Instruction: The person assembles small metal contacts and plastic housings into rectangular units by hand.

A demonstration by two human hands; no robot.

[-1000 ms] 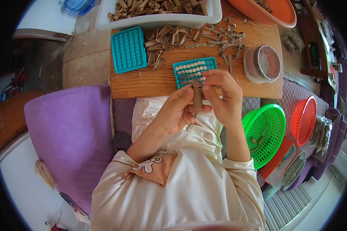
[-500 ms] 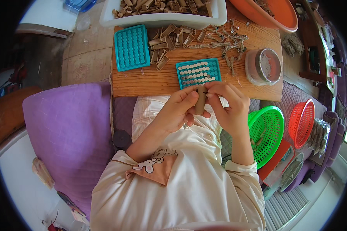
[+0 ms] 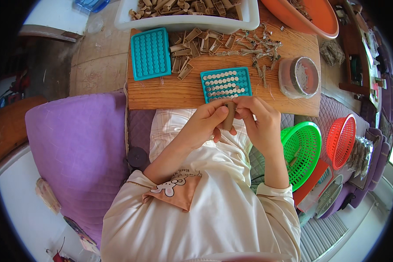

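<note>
Over my lap, close to the table's front edge, my left hand (image 3: 206, 123) grips a small brown tube-shaped casing (image 3: 229, 118), its thumb along the side. My right hand (image 3: 262, 120) is closed in a pinch against the casing's upper end. A thin light sliver shows by those fingertips, too small to name. Just beyond my hands lies a teal tray (image 3: 244, 77) with rows of silvery round discs in its pits. To its upper left is a second teal tray (image 3: 150, 53) showing bare round pits.
Loose brown casings (image 3: 195, 46) and a tangle of thin wired parts (image 3: 266, 49) cover the table's back. A white bin (image 3: 187, 22) of casings, an orange basin (image 3: 325, 28) and a round clear tub (image 3: 287, 78) stand around them. Green (image 3: 312, 163) and red (image 3: 341, 148) baskets sit right.
My right fingertips have come in closer over the casing's upper end. The casing is tilted slightly differently in my left hand. The view has shifted a little.
</note>
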